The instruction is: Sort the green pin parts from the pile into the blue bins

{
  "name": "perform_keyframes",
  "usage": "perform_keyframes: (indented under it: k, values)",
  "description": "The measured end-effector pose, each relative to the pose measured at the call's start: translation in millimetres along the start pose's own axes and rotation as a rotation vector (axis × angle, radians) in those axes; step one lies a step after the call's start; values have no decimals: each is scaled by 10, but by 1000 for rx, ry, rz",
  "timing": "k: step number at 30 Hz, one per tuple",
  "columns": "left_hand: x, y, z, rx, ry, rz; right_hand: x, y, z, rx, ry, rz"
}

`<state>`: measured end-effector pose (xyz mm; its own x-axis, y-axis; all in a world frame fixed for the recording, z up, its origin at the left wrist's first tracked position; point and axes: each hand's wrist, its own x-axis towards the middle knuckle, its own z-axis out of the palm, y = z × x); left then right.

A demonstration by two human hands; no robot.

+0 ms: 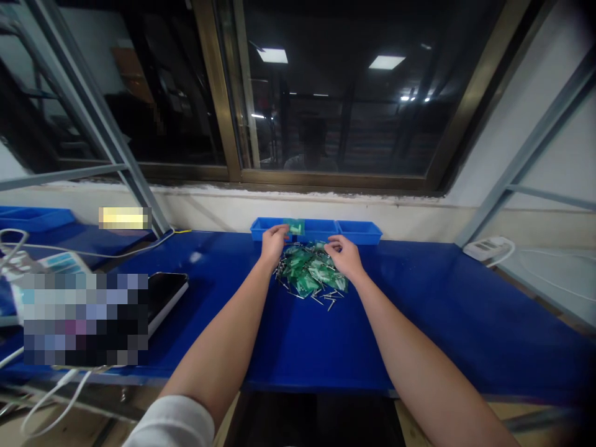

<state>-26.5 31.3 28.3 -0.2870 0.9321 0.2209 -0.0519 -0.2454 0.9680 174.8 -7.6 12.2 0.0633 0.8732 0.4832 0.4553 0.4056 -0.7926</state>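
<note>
A heap of small green plastic packets (310, 270) mixed with thin metal screw-like pins lies on the blue table. My left hand (274, 244) is at the heap's back left, its fingers closed on the edge of one green packet (295, 227). That packet is raised in front of a blue divided tray (359, 232), and something pale shows inside it. At the heap's back right is my right hand (343, 254), with fingers curled and thumb drawn in close. What its fingertips hold, if anything, is too small to make out. A few loose metal pins (331, 305) lie at the heap's front edge.
The blue tray stands against the wall below a dark window. On the left lie a phone-like device (168, 292), white cables and a blurred pile. Another blue tray (37, 217) sits far left. A white power strip (487, 248) rests by the right metal frame post.
</note>
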Motion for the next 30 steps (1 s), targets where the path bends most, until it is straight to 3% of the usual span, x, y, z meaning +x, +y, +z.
perform_keyframes:
  k: [5,10,15,19,22,30]
  values:
    - [46,-17,-49,0,-7,-55,-29,12,0,-111,-76,-58]
    - [-110,15,-131,216,-2,108,1,120,-9,-229,-121,-32]
    - [-298,75,-123,707,-223,297,29,179,-20,-355,-161,-47]
    - [-389,49,-45,955,-412,457,18,146,-11,-457,-187,-73]
    - [-429,42,-18,1023,-498,441,-3,104,8,-486,-228,-80]
    - [-425,64,-19,955,-442,372,-43,59,37,-430,-238,-107]
